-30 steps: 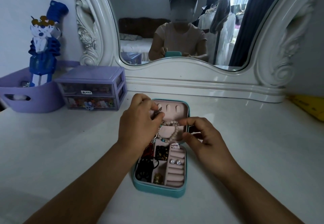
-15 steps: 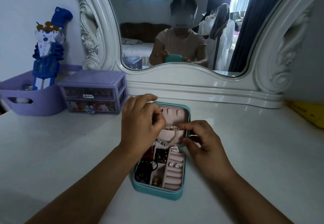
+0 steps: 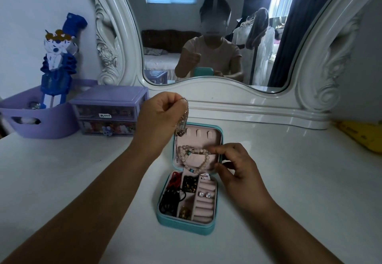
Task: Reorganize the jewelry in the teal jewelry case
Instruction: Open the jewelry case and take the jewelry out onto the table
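The teal jewelry case (image 3: 186,223) lies open on the white dresser, its pink lid upright at the back. My left hand (image 3: 159,117) is raised above the lid's left corner and pinches a thin chain necklace (image 3: 184,119) that dangles down to the lid. My right hand (image 3: 235,166) pinches the right end of a pale pink bead bracelet (image 3: 194,156) draped across the lid pocket. In the base lie black hair ties (image 3: 170,198), a red cord (image 3: 175,179), dark beads (image 3: 189,183), a gold piece (image 3: 184,212) and two stud earrings (image 3: 204,194) on the pink ring rolls.
A purple mini drawer unit (image 3: 107,110) and a purple basket (image 3: 39,119) holding a blue-and-white figure (image 3: 57,61) stand at the back left. The ornate white mirror (image 3: 206,90) runs along the back. A yellow object (image 3: 361,135) lies at the far right.
My left hand has risen from the lid, lifting the chain necklace up and out so that it hangs free. My right hand stays on the bead bracelet at the lid.
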